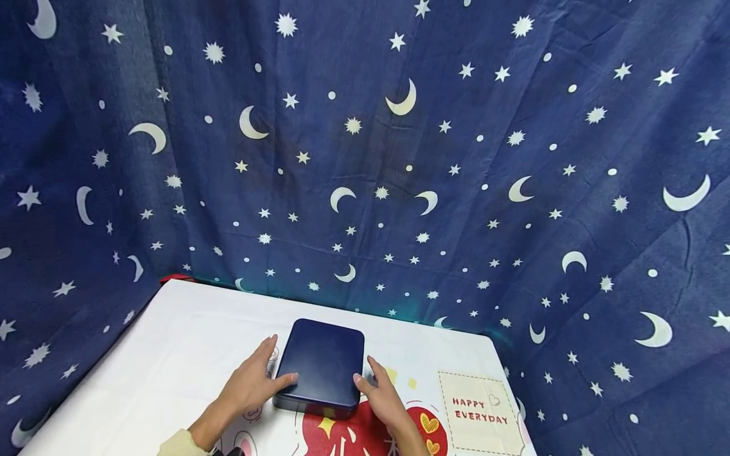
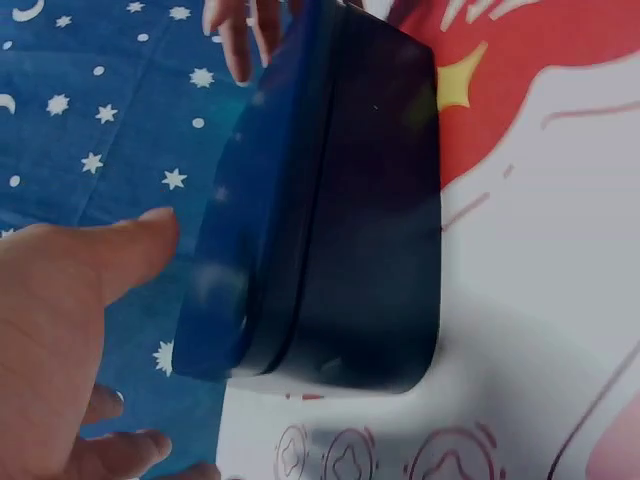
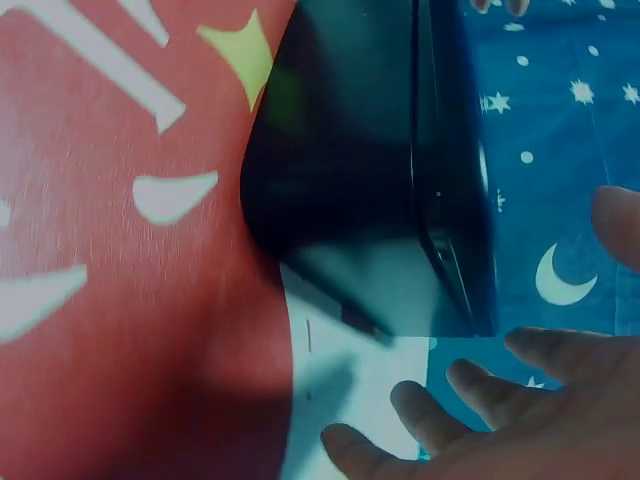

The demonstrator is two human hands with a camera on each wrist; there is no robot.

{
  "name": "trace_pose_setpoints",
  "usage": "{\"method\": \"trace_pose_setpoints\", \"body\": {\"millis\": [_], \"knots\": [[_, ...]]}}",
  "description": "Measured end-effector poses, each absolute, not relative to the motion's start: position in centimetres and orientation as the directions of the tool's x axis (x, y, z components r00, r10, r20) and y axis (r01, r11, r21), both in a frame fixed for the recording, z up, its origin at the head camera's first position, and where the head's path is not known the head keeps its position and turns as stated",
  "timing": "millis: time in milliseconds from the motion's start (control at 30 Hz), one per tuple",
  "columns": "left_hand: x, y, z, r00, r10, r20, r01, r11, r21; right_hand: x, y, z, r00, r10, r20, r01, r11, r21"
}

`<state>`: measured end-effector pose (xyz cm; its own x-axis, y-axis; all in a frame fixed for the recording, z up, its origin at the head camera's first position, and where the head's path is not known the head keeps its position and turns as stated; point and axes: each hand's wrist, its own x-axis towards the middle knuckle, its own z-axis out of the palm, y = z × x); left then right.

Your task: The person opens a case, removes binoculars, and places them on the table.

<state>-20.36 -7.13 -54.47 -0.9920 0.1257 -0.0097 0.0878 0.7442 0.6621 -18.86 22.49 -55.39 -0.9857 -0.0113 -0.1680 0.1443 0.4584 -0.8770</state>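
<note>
A dark blue rectangular box [image 1: 322,361] with rounded corners lies on the table, its lid closed. A thin seam separates the lid from the box body [image 2: 370,210] in the left wrist view. My left hand [image 1: 248,383] is at the box's left side, fingers extended, with the thumb over the lid's near left corner in the head view. On the opposite side is my right hand [image 1: 383,394], its fingers spread and thumb beside the lid's edge. In the right wrist view, a gap shows between those fingers [image 3: 430,415] and the box. Neither hand grips anything.
A white printed cloth [image 1: 217,323] covers the table, with a red design [image 1: 336,437] in front of the box and a "HAPPY EVERYDAY" panel [image 1: 481,411] at the right. Dark blue curtains [image 1: 365,158] with moons and stars hang behind and along both sides.
</note>
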Motion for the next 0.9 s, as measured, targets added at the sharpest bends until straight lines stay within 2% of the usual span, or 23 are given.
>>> {"method": "trace_pose_setpoints", "body": {"millis": [133, 300, 600, 900], "knots": [[-21.0, -6.6, -54.8, -0.995, 0.092, -0.031, 0.042, 0.697, 0.716, -19.1, 22.1, -55.8, -0.975, 0.036, -0.218, 0.219, 0.307, -0.926], [-21.7, -6.0, -55.1, -0.997, 0.051, -0.060, -0.015, 0.626, 0.780, -19.3, 21.7, -56.1, -0.970, 0.081, -0.229, 0.240, 0.183, -0.953], [-22.3, -5.5, -55.3, -0.995, 0.015, -0.095, -0.072, 0.541, 0.838, -19.4, 21.3, -56.4, -0.975, 0.140, -0.174, 0.192, 0.126, -0.973], [-22.6, -5.8, -55.4, -0.984, -0.044, -0.174, -0.173, 0.483, 0.858, -19.3, 21.1, -57.1, -0.967, 0.161, -0.197, 0.212, 0.082, -0.974]]}}
